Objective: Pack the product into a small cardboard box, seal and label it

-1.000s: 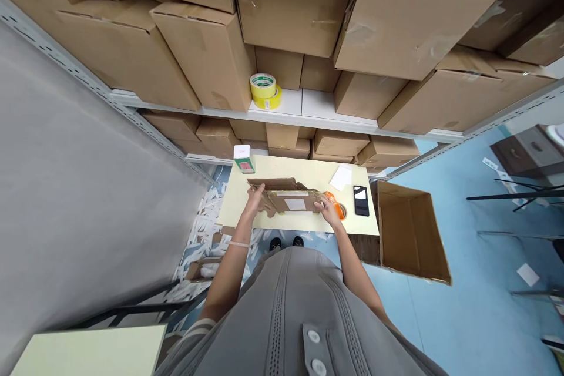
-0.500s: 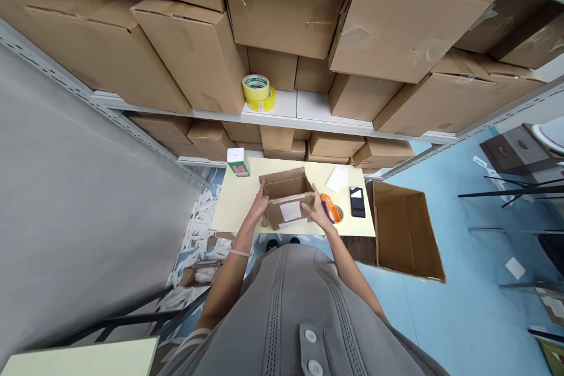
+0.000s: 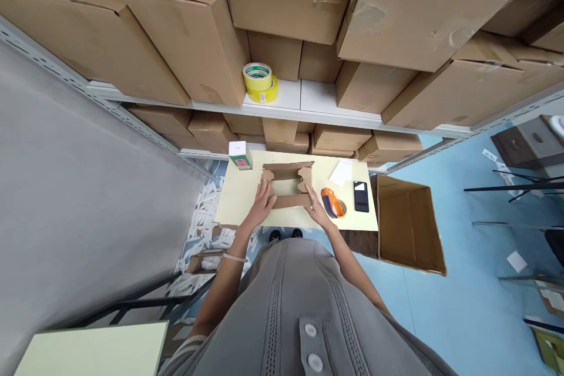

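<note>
A small cardboard box [image 3: 288, 202] is between my two hands over the cream table. Its opening faces up, and a pale surface like the tabletop shows through the middle. Torn-edged flaps stand at its left and right ends. My left hand [image 3: 263, 205] presses on the left end, with its fingers over the flap. At the right end, my right hand [image 3: 315, 207] grips the near corner. An orange tape dispenser [image 3: 333, 203] lies just right of my right hand. Up and left of the box stands a small white and green carton [image 3: 240, 155].
On the table [image 3: 229, 200] are a phone [image 3: 361, 196] and white paper [image 3: 341, 172]. A large open carton [image 3: 409, 223] stands at the right. Shelves of boxes rise behind, with yellow tape rolls [image 3: 259, 82]. Shredded white paper [image 3: 202, 211] covers the floor at left.
The box has turned so that its labelled front wall no longer shows and its opening faces up. Both hands have shifted with it, and the view has moved slightly.
</note>
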Demonstrator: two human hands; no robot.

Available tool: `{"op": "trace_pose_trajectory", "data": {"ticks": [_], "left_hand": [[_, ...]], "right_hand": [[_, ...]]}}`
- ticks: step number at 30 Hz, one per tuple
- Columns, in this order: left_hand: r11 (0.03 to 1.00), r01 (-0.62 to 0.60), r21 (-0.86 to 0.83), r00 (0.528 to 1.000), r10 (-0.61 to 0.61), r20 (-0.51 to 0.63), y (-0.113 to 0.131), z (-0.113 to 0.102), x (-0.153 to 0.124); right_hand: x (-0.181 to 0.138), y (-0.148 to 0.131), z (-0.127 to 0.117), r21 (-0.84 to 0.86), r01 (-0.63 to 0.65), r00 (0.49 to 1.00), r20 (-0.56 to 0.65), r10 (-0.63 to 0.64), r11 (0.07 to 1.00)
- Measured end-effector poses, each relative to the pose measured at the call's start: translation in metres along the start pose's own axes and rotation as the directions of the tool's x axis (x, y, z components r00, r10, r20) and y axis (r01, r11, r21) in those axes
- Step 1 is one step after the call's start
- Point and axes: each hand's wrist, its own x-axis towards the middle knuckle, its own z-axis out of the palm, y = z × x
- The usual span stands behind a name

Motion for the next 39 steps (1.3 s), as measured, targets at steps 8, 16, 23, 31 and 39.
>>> {"op": "trace_pose_trajectory", "data": {"ticks": [8, 16, 23, 31, 39], "left_hand": [[0.984, 0.063, -0.167, 0.994, -0.046, 0.101, 0.030, -0.037, -0.004], [0.987, 0.052, -0.150, 0.979, -0.080, -0.187, 0.016, -0.013, 0.004], [0.998, 0.045, -0.040, 0.938, -0.056, -0.342, -0.007, -0.009, 0.018], [0.984, 0.067, -0.166, 0.955, -0.111, -0.274, -0.011, -0.012, 0.041], [0.970, -0.092, 0.223, 0.976, 0.133, -0.174, -0.003, -0.019, 0.039]], "right_hand": [[0.017, 0.000, -0.009, -0.011, 0.066, 0.996, -0.068, -0.066, 0.998], [0.021, -0.007, 0.001, -0.077, -0.147, 0.949, -0.293, 0.119, 0.986], [0.040, -0.012, -0.013, -0.148, -0.239, 0.921, -0.348, 0.175, 0.960], [0.094, -0.038, -0.036, -0.207, -0.099, 0.979, -0.198, 0.058, 0.973], [0.073, -0.031, -0.033, -0.431, -0.119, 0.973, -0.230, 0.019, 0.895]]}}
